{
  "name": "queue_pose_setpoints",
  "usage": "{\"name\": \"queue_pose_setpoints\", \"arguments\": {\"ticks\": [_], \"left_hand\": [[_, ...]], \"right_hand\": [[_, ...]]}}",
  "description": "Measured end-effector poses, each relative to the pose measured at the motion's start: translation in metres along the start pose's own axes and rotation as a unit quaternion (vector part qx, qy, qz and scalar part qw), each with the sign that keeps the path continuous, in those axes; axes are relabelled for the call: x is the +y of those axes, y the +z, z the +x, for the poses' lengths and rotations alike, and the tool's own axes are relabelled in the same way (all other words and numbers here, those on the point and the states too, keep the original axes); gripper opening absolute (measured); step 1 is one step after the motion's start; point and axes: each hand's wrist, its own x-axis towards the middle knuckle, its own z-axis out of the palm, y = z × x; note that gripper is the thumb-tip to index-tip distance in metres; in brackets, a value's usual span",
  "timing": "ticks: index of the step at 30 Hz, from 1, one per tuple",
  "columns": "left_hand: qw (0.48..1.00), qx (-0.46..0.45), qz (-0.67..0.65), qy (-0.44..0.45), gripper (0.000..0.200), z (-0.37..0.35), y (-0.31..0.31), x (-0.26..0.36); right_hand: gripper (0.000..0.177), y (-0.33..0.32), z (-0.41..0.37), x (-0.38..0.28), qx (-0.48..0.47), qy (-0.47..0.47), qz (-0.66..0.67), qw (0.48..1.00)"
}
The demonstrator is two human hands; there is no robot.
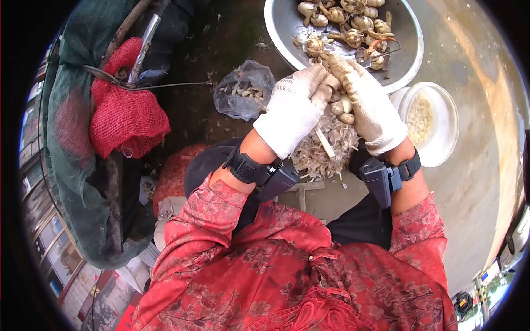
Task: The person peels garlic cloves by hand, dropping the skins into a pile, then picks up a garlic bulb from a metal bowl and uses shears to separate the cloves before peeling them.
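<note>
My left hand (295, 105), in a white glove, is closed at the fingertips on a garlic bulb. My right hand (369, 105), gloved too, curls round the other side of the same bulb. Several bare cloves (343, 106) show between the palms. Under the hands lies a pile of garlic skins (331, 146), with a pale stalk (324, 142) slanting over it. Just beyond the fingertips, a metal basin (408, 58) holds several whole garlic bulbs (359, 23) and an orange-handled tool (381, 43).
Right of my right hand stands a white bucket (448, 124) with peeled cloves (420, 117). A clear plastic bag (234, 105) with cloves lies left of my left hand. Further left are a red mesh sack (128, 121) and green netting (69, 182).
</note>
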Motion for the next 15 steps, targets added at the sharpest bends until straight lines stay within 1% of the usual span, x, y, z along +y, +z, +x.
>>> {"name": "queue_pose_setpoints", "arguments": {"ticks": [1,2,3,4,5,6,7,8,10,11,12,14,15], "left_hand": [[1.000,0.000,0.000,-0.001,0.016,0.000,0.000,0.003],[0.989,-0.008,-0.123,-0.079,0.018,0.000,0.000,0.008],[0.957,-0.015,-0.243,-0.156,0.019,0.000,0.000,0.012],[0.957,-0.014,-0.243,-0.156,0.019,0.001,0.000,0.010],[0.924,-0.010,-0.340,-0.174,0.020,0.002,0.000,0.006],[0.881,-0.007,-0.434,-0.191,0.021,0.003,-0.002,0.006],[0.877,0.001,-0.437,-0.198,0.023,0.003,-0.005,0.011],[0.877,0.001,-0.437,-0.198,0.023,0.003,-0.006,0.010],[0.867,0.013,-0.461,-0.188,0.018,0.004,-0.007,0.008],[0.836,0.035,-0.500,-0.221,0.019,0.006,-0.006,0.011],[0.837,0.034,-0.501,-0.218,0.019,0.007,-0.007,0.007],[0.852,-0.003,-0.477,-0.214,0.026,0.007,-0.009,-0.005],[0.845,0.013,-0.484,-0.227,0.026,0.009,-0.007,-0.004]], "right_hand": [[0.032,0.000,0.000,0.000,-0.001,0.001,-0.005,1.000],[0.032,-0.001,0.000,0.000,-0.001,0.002,-0.005,1.000],[0.032,-0.002,0.001,0.001,-0.009,-0.002,0.015,1.000],[0.032,-0.003,0.001,0.001,-0.018,-0.007,0.034,0.999],[0.032,-0.004,0.002,0.001,-0.020,-0.009,0.033,0.999],[0.029,-0.004,0.003,0.002,-0.032,-0.036,0.044,0.998],[0.027,-0.005,0.003,0.003,-0.043,-0.064,0.054,0.996],[0.027,-0.005,0.003,0.002,-0.043,-0.064,0.054,0.996],[0.026,-0.007,0.003,-0.001,-0.049,-0.066,0.111,0.990],[0.026,-0.007,0.002,-0.003,-0.049,-0.070,0.110,0.990],[0.026,-0.006,0.000,-0.005,-0.032,-0.075,0.125,0.989],[0.025,-0.007,-0.002,-0.009,-0.014,-0.083,0.137,0.987],[0.024,-0.011,-0.003,-0.012,-0.009,-0.077,0.138,0.987]]}}
